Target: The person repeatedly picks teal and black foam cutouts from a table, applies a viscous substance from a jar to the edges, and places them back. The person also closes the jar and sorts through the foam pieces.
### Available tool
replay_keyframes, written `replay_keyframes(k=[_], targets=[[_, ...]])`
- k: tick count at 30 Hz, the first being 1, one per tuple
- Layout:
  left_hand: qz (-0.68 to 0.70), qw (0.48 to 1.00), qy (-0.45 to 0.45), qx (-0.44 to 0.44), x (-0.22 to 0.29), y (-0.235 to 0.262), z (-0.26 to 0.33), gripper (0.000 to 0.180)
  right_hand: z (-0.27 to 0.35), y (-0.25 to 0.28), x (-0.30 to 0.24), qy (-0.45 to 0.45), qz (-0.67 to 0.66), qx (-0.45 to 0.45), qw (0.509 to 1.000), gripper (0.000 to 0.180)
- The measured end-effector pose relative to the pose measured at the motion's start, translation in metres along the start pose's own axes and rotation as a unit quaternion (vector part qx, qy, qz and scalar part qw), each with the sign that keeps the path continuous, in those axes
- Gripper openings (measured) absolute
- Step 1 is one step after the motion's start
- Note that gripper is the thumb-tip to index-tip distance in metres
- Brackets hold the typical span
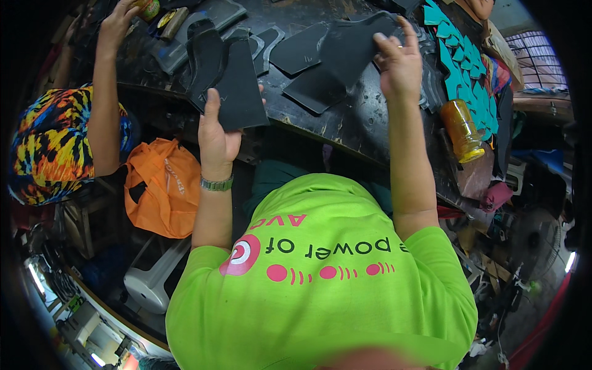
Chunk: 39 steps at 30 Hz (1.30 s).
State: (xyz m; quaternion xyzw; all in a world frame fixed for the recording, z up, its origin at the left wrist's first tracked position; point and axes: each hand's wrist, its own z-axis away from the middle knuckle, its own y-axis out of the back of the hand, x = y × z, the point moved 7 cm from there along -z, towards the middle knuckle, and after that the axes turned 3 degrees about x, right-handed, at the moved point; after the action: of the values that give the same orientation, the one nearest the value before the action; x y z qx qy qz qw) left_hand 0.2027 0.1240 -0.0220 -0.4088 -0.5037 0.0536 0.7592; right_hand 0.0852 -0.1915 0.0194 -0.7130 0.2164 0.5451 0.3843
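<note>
At a worn dark bench [364,131], I grip a small bundle of flat black pieces [242,92] in my left hand [217,139], thumb pressed over the front and fingers behind, at the bench's near edge. The pieces are thin, matt and smooth-faced, some sides cut straight and others in sweeping curves, with small pale marks low on the front. My right hand [399,69] pinches the far right corner of a broader black sheet [351,52] between thumb and finger; the sheet, slightly blurred, overlaps other black cutouts [299,49] on the bench. Teal scraps [459,61] lie to the right, near an amber jar [461,128]. On my left are a co-worker's hand [117,26] and an orange bag [165,197].
</note>
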Motion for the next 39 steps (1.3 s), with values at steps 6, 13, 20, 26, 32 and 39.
replay_keyframes(k=[6,13,20,26,32,39], targets=[[0.087,0.994,0.044,-0.044,-0.002,-0.007,0.004,0.063,-0.008,0.038,-0.009,-0.013,0.06,0.052,0.997,0.071],[0.043,0.996,0.074,-0.009,-0.015,-0.006,0.004,0.061,0.025,0.024,0.012,-0.091,0.085,-0.029,0.992,0.073],[0.042,0.993,0.107,0.006,-0.041,-0.007,0.001,0.053,0.037,0.019,0.023,-0.087,0.125,-0.043,0.987,0.074],[0.162,0.976,0.13,-0.06,-0.051,-0.015,0.006,0.03,0.058,-0.017,-0.033,0.314,0.537,0.014,0.783,0.084],[0.092,0.985,0.094,-0.111,-0.056,-0.045,0.016,0.032,0.089,-0.048,0.001,-0.078,0.071,-0.177,0.979,0.086],[0.081,0.981,0.109,-0.138,-0.052,-0.054,0.021,0.051,0.065,-0.005,-0.011,-0.008,0.127,-0.087,0.988,0.079]])
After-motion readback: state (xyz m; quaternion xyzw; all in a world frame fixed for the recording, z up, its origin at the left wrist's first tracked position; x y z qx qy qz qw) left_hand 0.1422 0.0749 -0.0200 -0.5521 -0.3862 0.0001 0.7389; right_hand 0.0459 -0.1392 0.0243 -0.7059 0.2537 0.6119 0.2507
